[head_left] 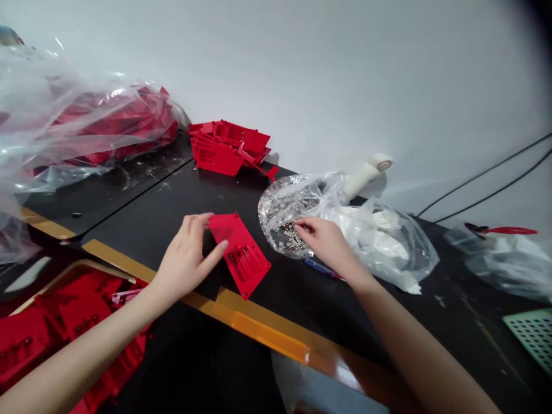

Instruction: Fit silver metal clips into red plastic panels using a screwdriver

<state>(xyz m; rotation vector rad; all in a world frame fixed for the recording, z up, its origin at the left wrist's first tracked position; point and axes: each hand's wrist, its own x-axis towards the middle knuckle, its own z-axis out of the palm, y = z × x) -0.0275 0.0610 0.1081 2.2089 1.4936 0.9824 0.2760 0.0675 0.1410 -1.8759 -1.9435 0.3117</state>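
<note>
Red panel (pixel 242 253) is risking slippage if left hand's (pixel 186 256) pinch eases. Right hand (pixel 326 240) is hanging over metal parts (pixel 290 234), right; grip unclear.

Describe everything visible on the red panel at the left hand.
The red panel looks like moulded plastic: thin, angular, with small round features at several corners and a recessed, slotted section toward its near end, where small shiny bits show, too small to identify. The left hand holds its left side, thumb on the upper face, fingers at the far left corner. It lies slantwise over the black table; whether it touches it is unclear.
</note>
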